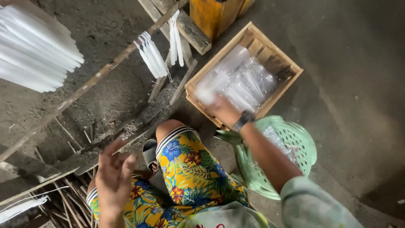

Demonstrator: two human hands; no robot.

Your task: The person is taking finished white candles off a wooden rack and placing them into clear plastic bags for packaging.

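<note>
While right hand (223,110) reaches into wooden crate (291,67), grip blurred, cannot tell | clear packets (244,78) piled inside | left hand (114,175) spread, empty | white candles (152,57) hang unpacked

Rough wooden crate (276,63) holds glossy clear plastic packets (240,80); stool (295,143) smooth plastic.

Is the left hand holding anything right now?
No: the left hand is raised with fingers spread and nothing in it, while the right hand reaches into the wooden crate.
</note>
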